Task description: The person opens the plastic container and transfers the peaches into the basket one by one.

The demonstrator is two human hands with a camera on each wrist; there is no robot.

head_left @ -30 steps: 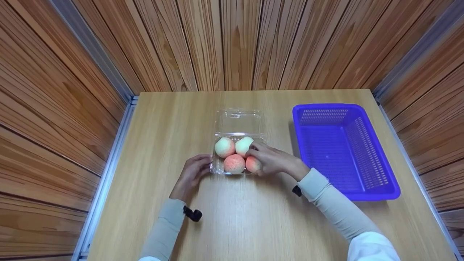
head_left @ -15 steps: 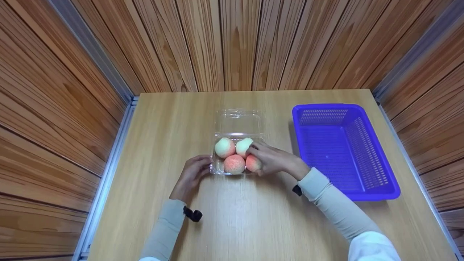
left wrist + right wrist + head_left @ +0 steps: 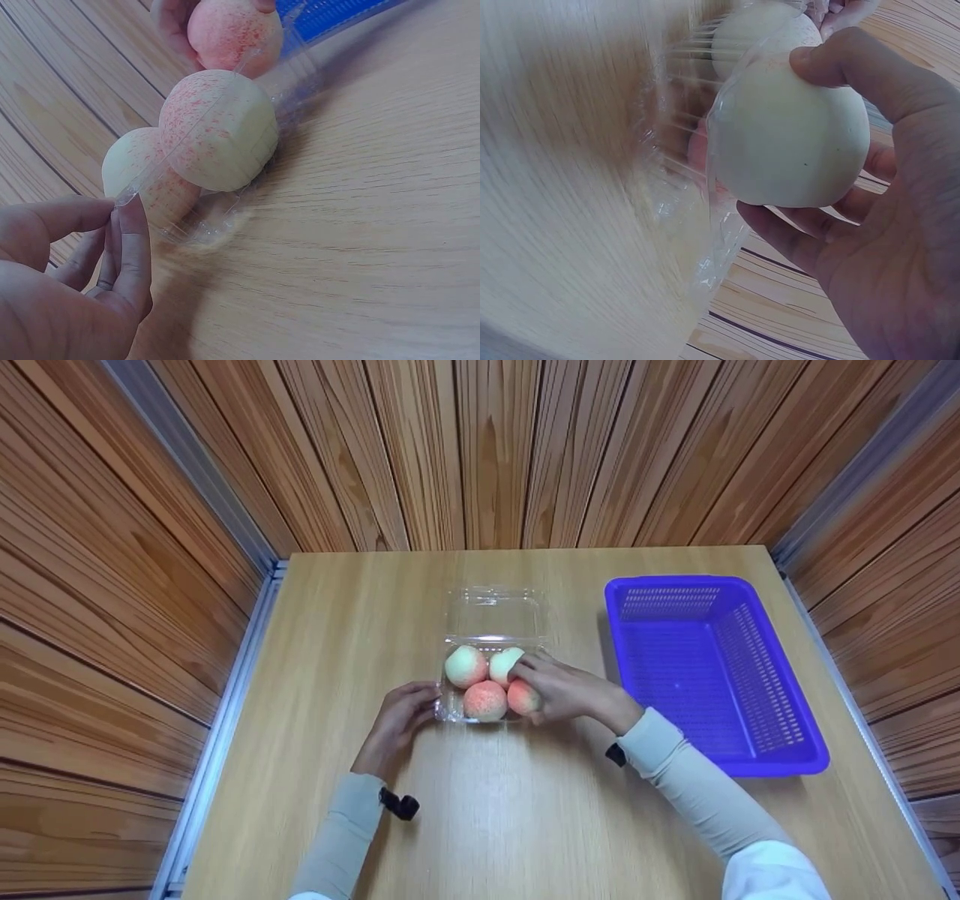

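Note:
A clear plastic clamshell box stands on the table with its lid laid open toward the back. Pink and pale-cream peaches fill its base, two behind and two in front. At the box's left edge, the left hand pinches the thin rim between thumb and fingers, plain in the left wrist view. The right hand grips the front right peach, thumb on one side and fingertips on the other. In the right wrist view this peach sits at the box's edge, its lower part behind the clear wall.
A purple slotted plastic basket stands at the right of the wooden table, just beyond the right forearm. Wood-plank walls close in the back and both sides, with metal rails along the side edges.

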